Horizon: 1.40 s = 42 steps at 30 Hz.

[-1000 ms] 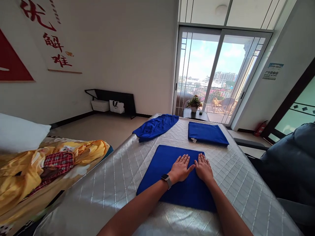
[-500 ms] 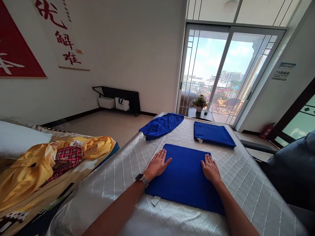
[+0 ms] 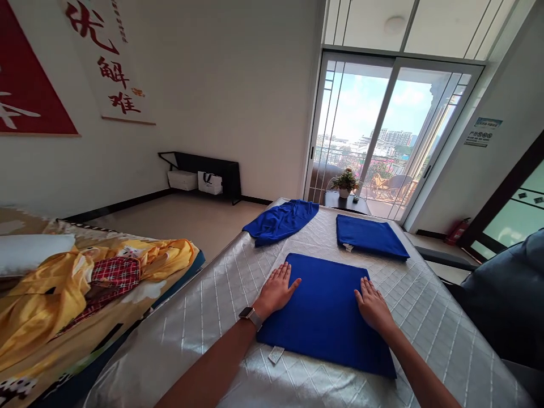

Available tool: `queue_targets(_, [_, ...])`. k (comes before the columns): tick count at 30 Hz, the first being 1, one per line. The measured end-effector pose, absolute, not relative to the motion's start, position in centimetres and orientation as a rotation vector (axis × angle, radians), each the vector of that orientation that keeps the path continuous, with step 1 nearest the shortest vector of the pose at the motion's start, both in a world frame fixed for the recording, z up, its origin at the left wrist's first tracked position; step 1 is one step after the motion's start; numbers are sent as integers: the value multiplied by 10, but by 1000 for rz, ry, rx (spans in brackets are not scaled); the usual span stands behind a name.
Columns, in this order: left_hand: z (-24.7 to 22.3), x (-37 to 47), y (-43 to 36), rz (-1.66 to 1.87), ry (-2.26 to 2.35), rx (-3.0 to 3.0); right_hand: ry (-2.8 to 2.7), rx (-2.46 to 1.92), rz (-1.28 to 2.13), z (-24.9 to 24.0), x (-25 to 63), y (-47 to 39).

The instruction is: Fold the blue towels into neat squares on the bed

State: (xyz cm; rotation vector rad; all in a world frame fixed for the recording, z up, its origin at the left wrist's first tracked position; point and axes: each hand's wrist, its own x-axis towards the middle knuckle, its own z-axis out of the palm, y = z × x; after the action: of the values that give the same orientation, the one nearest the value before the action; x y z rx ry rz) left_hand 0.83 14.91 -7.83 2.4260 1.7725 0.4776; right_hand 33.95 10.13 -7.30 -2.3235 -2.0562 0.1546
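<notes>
A blue cloth (image 3: 325, 317), folded into a flat rectangle, lies on the silvery quilted mattress (image 3: 204, 317). Flat against its left edge rests my left hand (image 3: 277, 289), fingers stretched out and a watch on the wrist. On the right edge lies my right hand (image 3: 374, 303), open with the palm down. A white label (image 3: 276, 355) sticks out from the cloth's near edge. Beyond it, to the right, is a second folded blue cloth (image 3: 370, 236) with its own tag. A crumpled blue cloth (image 3: 281, 221) lies at the mattress's far left corner.
To the left, another bed holds a yellow patterned blanket (image 3: 165, 260) and a white pillow (image 3: 34, 253). A black shelf (image 3: 208, 164) stands by the wall. Past the mattress are a potted plant (image 3: 345, 181) on a small table and a sliding glass door. A dark bulky shape (image 3: 510, 289) is at right.
The view has shifted slightly, so the scene sits a little lower. Both hands stay flat along the folded cloth's sides, with the right one slightly nearer its outer edge.
</notes>
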Motion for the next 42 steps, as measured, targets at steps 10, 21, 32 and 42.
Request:
queue_targets(10, [-78,7,152,465,1761,2426,-2090,-2270,117,-92,334,73])
queue_targets(21, [-87,5,157,505,1786,2466,-2086,-2239,177,-83,334,71])
queue_targets(32, [-68,13,149,503,1863,2491,-2062,-2264,166,-78,332,68])
queue_targets(42, [-47,150,88,446,1062,2808,-2154,-2260,107,-76,333,65])
